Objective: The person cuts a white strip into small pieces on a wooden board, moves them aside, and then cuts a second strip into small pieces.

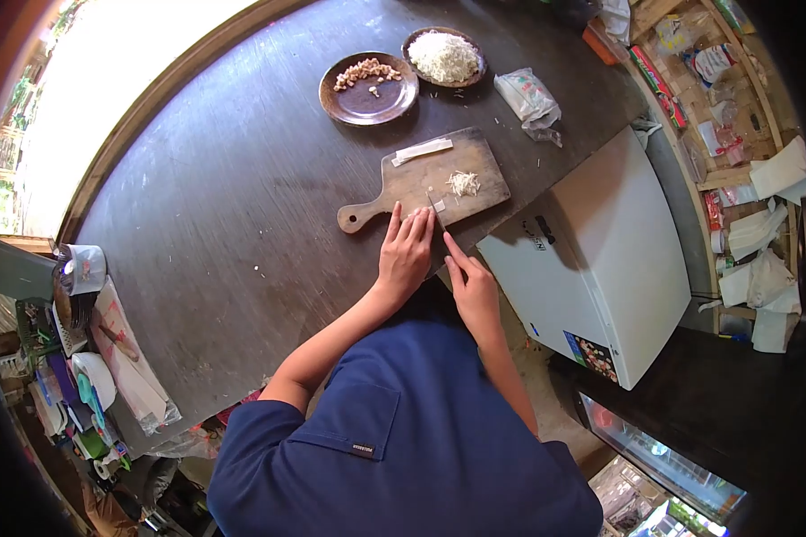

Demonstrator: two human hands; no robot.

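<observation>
A wooden cutting board with a handle lies on the dark table. My left hand presses its fingertips on a pale piece at the board's near edge, fingers close together. Just right of it, my right hand is wrapped round a knife, whose blade rests by the left fingertips; its handle is mostly hidden. A small heap of white shreds sits to the right of the blade. Across the board's far side lies a long pale strip.
Beyond the board stand a brown plate with light brown chunks and a bowl of white shreds. A plastic bag lies to their right. A white chest freezer stands beside the table. Kitchen items and another knife are at left.
</observation>
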